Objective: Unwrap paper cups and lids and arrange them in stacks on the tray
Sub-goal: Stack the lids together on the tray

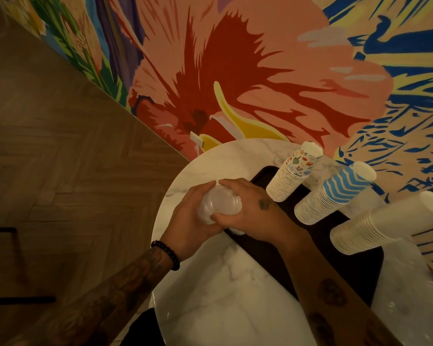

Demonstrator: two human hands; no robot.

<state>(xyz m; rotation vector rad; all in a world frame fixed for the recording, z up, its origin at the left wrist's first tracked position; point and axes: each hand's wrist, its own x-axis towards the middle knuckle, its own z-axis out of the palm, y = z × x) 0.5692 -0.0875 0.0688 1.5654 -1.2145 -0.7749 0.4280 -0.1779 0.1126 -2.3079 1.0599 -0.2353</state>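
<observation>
Starting at the left, the herringbone wood floor (60,171) lies open right up to the curved rim of the round marble table (223,283). Only a thin dark frame (8,245) sits low at the picture's edge, too dim to identify. Just inside the table's left rim, the left hand (188,221), a beaded bracelet (168,255) on its wrist, curls round the left side of a stack of clear lids (220,204). The right hand (250,211) grips the same stack from the other side, fingers over the top and thumb underneath. The lids sit between the two palms over bare marble, just beside the left edge of the dark tray (350,268). The right hand covers part of that edge, and its forearm crosses the tray on a slant. Along the tray's far side three stacks of cups stand rims down in a row: a floral-print stack (295,171), then a blue-wave stack (333,193), then a plain white stack (385,221), each near its neighbour but apart. Bare tray shows in front of them. The painted wall (235,71) rises close behind the table's far rim. Past the tray's right edge lies some clear film (410,283), too blurred to tell more.
</observation>
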